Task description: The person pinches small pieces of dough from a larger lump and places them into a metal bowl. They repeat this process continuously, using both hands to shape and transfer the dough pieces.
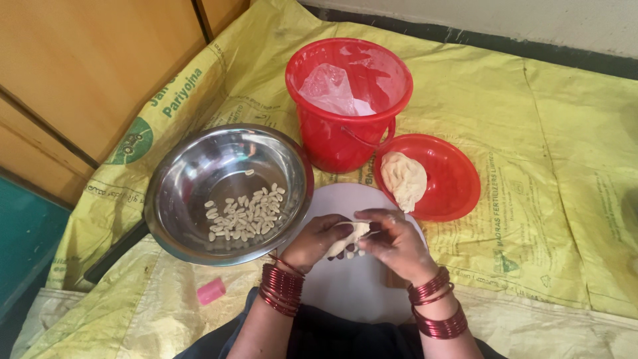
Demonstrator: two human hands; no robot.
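Over the round white board (345,292), the left hand (319,240) and right hand (397,242) both grasp a small pale dough lump (350,238) in pinching fingers. A steel bowl of small dough pieces (229,193) sits beside the board's left edge, on the yellow woven sack (545,166).

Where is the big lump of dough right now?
In the head view, the dough lump lies in the red lid, right of centre, beside the red bucket and just beyond the hands.
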